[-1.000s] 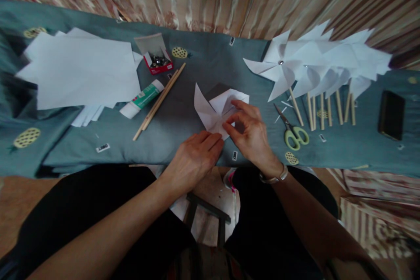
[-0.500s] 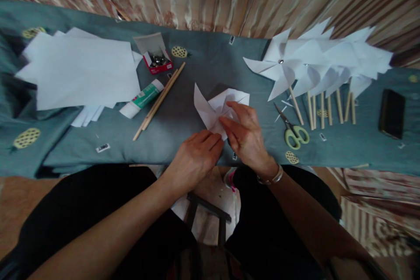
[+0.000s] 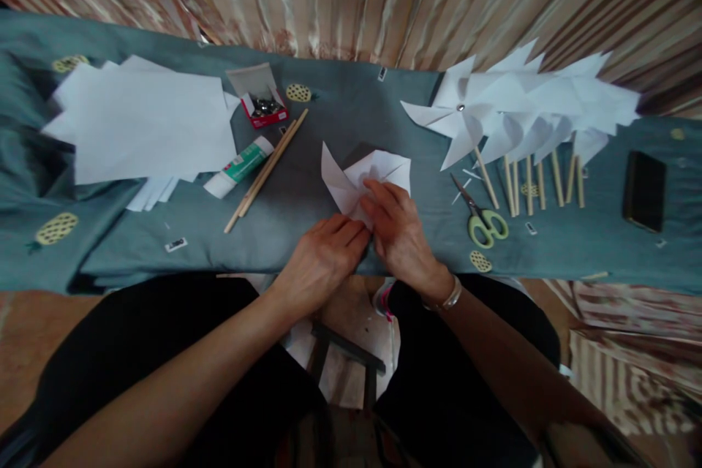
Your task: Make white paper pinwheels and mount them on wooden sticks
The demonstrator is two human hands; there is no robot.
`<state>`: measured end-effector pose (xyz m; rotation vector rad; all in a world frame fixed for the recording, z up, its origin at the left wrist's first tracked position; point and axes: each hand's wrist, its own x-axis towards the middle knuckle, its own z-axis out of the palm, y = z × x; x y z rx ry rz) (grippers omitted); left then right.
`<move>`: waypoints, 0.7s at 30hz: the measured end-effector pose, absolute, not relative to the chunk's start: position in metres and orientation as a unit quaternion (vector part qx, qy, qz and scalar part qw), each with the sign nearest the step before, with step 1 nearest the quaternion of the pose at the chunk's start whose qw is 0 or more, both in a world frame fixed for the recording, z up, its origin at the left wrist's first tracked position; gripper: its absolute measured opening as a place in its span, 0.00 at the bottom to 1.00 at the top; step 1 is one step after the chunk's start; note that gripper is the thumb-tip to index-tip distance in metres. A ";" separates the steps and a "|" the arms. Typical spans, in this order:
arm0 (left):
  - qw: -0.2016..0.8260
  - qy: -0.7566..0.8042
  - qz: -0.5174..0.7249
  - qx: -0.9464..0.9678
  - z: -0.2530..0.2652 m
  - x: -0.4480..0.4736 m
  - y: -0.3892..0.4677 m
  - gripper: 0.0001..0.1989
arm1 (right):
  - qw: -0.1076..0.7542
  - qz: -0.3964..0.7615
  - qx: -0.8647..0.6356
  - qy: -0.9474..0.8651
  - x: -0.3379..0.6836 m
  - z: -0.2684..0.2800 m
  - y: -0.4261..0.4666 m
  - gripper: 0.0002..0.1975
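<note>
A white paper pinwheel, partly folded, lies at the near middle of the table between my hands. My left hand has its fingers closed on the paper's near edge, with the fingertips out of sight underneath. Over the near right part of the paper, my right hand presses with bent fingers close to the centre. One pointed blade stands up at the left, and slits show at the right. Two wooden sticks lie to the left, beside a green and white glue tube.
An open red box of metal fasteners sits at the back left, near stacked white paper. At the right are several finished pinwheels on sticks, green-handled scissors and a dark phone. The table's near edge borders my legs.
My right hand's fingers have moved down and left over the paper, from a raised pinch to lying closer against it. My left hand stays at the near edge. The view has shifted slightly.
</note>
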<state>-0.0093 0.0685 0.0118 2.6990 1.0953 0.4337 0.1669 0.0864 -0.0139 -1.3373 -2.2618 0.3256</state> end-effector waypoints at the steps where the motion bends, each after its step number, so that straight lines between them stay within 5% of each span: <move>1: 0.096 0.372 0.149 0.911 0.012 -0.009 0.069 0.07 | 0.259 0.136 -0.491 -0.820 0.170 -0.012 0.087 0.20; 13: 0.039 0.375 0.145 0.915 0.014 -0.025 0.080 0.10 | 0.368 0.149 -0.584 -0.708 0.217 0.001 0.115 0.17; 21: 0.011 0.385 0.225 0.895 0.017 -0.034 0.082 0.10 | 0.343 0.157 -0.598 -0.707 0.220 0.001 0.105 0.20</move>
